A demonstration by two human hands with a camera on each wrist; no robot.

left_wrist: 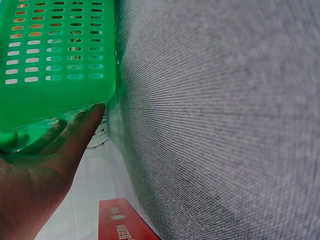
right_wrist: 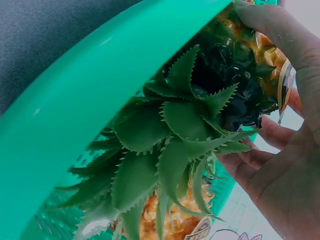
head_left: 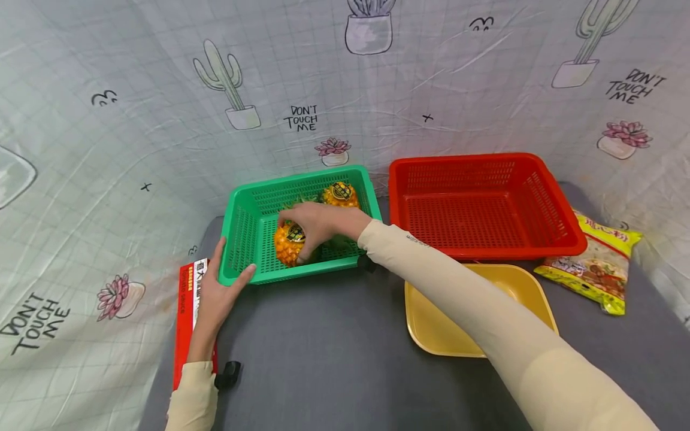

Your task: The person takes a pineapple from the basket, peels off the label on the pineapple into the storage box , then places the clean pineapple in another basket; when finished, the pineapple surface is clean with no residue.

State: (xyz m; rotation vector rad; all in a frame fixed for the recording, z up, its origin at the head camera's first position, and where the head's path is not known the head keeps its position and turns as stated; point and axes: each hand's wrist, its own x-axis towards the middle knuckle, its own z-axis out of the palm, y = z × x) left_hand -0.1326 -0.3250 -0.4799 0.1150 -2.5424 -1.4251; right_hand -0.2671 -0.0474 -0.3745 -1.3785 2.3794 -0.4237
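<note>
A green plastic basket [head_left: 293, 274] with slotted walls stands at the back left of the table. In it my right hand [head_left: 323, 221] grips an orange pineapple [head_left: 287, 246] with a black label, thumb on one side and fingers round the other. Its spiky green crown [right_wrist: 165, 130] shows in the right wrist view, close to the basket's wall. A second pineapple [head_left: 341, 194] lies at the basket's back right. My left hand [head_left: 220, 296] is at the front left corner, thumb spread from the straight fingers [left_wrist: 82, 132], which lie against the basket's outside.
A red basket [head_left: 399, 209] stands right of the green one, with a yellow tray [head_left: 417, 320] in front of it. A noodle-like food bag [head_left: 598, 263] lies at the far right. Beside my left forearm is a red tomato sauce box [head_left: 185, 317]. A printed cloth hangs behind.
</note>
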